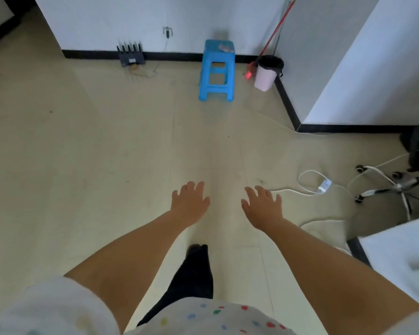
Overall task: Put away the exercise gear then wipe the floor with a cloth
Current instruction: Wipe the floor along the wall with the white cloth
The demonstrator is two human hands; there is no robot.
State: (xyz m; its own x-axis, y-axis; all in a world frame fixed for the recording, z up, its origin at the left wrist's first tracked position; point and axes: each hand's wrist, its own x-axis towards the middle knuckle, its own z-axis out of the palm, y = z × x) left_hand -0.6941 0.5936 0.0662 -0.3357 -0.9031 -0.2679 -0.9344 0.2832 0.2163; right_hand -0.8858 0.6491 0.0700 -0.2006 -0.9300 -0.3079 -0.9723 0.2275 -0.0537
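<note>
My left hand point(190, 203) and my right hand point(263, 205) are stretched out side by side in front of me, palms down, fingers spread and relaxed, holding nothing. Both hover over the beige tiled floor point(107, 153). No exercise gear and no cloth show in the head view. My black-trousered leg point(194, 274) stands on the floor below the hands.
A blue plastic stool point(217, 71) stands by the far wall, with something small on its seat. Right of it are a pink bin point(266, 72) and a red-handled broom point(271, 37). A black router point(130, 55) sits at the baseboard. White cables and a power strip point(324, 186) lie beside an office chair base point(397, 186).
</note>
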